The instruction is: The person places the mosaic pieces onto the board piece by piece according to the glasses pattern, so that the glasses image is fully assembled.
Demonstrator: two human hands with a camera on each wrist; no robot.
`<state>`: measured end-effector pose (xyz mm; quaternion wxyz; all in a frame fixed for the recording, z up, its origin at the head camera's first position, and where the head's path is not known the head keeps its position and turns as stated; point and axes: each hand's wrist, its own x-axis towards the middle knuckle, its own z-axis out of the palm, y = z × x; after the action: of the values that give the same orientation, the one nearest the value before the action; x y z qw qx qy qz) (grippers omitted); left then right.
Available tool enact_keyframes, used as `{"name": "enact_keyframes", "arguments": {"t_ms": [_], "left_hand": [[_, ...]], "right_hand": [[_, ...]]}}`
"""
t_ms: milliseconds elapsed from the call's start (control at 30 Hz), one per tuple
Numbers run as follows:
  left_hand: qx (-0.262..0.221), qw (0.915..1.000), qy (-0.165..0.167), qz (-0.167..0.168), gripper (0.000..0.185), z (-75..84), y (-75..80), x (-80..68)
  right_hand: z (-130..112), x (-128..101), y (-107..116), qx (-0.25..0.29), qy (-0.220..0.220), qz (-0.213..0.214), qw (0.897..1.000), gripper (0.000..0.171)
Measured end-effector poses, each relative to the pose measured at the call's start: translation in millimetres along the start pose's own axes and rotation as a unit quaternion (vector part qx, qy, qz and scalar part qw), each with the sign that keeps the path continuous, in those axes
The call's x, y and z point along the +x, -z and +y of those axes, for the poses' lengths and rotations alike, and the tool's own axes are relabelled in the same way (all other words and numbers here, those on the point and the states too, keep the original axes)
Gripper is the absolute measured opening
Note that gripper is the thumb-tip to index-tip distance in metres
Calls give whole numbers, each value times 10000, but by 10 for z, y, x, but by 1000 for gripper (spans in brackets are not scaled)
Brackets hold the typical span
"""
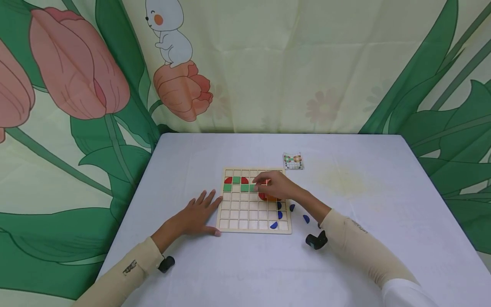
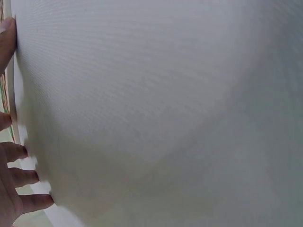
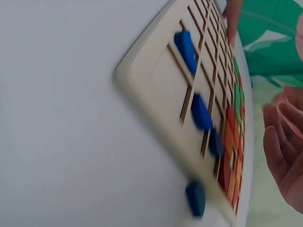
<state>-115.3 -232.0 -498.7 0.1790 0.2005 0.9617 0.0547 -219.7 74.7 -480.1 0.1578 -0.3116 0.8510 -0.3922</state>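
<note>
A wooden grid board [image 1: 239, 213] lies mid-table, seen edge-on in the right wrist view as well [image 3: 156, 85]. Its top rows hold red pieces [image 1: 228, 180] and green squares [image 1: 236, 180]. My right hand [image 1: 270, 184] hovers over the upper right cells, fingertips curled and pinching what looks like a small red piece [image 1: 265, 182]. More red and orange pieces [image 1: 268, 197] sit just under the palm. My left hand [image 1: 197, 213] lies flat on the table with fingers spread, touching the board's left edge. Blue pieces [image 1: 273, 225] [image 3: 200, 112] lie in the right-hand cells.
Two loose blue pieces [image 1: 305, 218] lie on the table right of the board. A small pattern card [image 1: 293, 161] sits behind the board's right corner. The white table [image 1: 345, 256] ends at a tulip-printed curtain [image 1: 76, 85] at the back.
</note>
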Motion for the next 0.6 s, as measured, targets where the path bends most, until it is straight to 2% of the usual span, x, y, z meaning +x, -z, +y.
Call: {"name": "enact_keyframes", "arguments": {"t_ms": [133,267,433,600], "left_hand": [[2,10000,25,-12,111,15,13,-6],[50,10000,45,17,111,10,-3,-4],[44,10000,68,49,112,-7,-34,-1],[30,9999,37,98,112,-16,-65,15]], "right_hand": [[136,-255,178,-96,-324,219,9992,26],[234,-506,328,-43,-835,391,9957,26],[377,-775,441,53,-1459,661,9871,29],[506,-975,487,-197,-1903,919,9772,28]]}}
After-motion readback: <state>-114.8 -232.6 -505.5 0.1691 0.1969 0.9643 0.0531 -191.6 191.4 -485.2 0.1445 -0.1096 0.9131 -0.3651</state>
